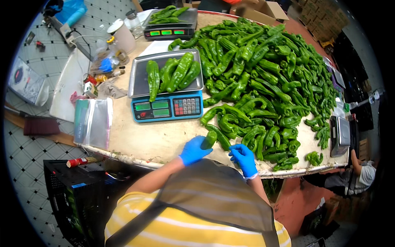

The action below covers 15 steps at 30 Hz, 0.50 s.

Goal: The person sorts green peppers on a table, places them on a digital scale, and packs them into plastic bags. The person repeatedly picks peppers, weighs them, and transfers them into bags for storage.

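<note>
In my blue-gloved left hand is a green pepper, held upright over the near edge of the table. My right hand, gloved too, has its fingers curled at the lower end of another long green pepper; whether they grip it I cannot tell. A large heap of green peppers spreads beyond and to the right of both hands. Ahead on the left, a blue digital scale carries several peppers on its steel pan. Its displays are lit.
Clear plastic bags lie at the table's left edge. Behind the blue scale stands a second scale bearing peppers, beside jars and a white container. Another scale sits far right. A black crate is below left; a person is at right.
</note>
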Motion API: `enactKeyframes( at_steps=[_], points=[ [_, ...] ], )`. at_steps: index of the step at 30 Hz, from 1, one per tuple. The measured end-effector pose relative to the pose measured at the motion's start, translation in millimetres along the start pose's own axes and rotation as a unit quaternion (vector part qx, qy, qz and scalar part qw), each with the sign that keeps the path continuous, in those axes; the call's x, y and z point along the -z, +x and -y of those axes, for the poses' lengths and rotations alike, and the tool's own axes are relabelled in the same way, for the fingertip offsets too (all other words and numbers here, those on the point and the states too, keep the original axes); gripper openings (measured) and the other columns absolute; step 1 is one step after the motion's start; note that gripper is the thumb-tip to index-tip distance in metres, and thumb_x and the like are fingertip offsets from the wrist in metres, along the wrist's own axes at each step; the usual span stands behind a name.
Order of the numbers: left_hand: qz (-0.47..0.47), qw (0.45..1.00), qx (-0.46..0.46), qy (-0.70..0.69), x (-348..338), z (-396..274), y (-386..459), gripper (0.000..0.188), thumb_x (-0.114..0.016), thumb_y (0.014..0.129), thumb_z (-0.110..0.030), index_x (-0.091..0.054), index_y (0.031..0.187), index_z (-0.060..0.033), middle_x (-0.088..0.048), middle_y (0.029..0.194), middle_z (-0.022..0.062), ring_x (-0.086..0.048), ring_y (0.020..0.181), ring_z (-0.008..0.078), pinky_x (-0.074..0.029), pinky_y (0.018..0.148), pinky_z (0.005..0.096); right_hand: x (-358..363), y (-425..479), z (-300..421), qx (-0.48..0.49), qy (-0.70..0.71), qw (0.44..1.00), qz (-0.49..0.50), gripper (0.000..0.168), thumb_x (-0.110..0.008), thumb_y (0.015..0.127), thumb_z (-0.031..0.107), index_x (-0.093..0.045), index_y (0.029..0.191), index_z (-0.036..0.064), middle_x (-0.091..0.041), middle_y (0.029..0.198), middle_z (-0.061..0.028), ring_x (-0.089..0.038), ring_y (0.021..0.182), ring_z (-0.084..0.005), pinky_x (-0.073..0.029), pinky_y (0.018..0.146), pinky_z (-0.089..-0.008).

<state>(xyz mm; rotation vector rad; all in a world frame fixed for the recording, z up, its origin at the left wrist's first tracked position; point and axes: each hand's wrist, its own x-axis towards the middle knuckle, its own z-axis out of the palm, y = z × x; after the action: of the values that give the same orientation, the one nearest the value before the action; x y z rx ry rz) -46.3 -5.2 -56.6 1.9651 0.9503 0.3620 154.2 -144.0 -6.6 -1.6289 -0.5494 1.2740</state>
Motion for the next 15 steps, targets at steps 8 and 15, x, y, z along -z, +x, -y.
enactKeyframes(
  at_steps=[8, 15],
  points=[
    [-0.036, 0.981, -0.189, 0.010, 3, -29, 9, 0.049, -0.077, 0.075, -0.019, -0.060, 0.120, -0.0081, -0.057, 0.099, 0.0118, -0.058, 0.092, 0.0311, -0.051, 0.079, 0.0388, -38, -10, 42, 0.213, -0.130, 0.968, -0.039, 0.048, -0.079, 0.074, 0.009, -0.062, 0.119, 0.007, -0.060, 0.108, -0.0051, -0.057, 0.074, -0.0114, -0.049, 0.065, -0.0250],
    [-0.068, 0.979, -0.191, 0.010, 8, -29, 11, 0.053, -0.080, 0.068, -0.009, -0.064, 0.119, -0.0109, -0.052, 0.103, 0.0122, -0.057, 0.094, 0.0295, -0.051, 0.081, 0.0364, -25, -7, 24, 0.165, -0.035, 0.986, 0.005, 0.051, -0.072, 0.076, 0.002, -0.058, 0.125, 0.005, -0.060, 0.111, -0.0044, -0.057, 0.078, -0.0108, -0.049, 0.069, -0.0253]
  ],
)
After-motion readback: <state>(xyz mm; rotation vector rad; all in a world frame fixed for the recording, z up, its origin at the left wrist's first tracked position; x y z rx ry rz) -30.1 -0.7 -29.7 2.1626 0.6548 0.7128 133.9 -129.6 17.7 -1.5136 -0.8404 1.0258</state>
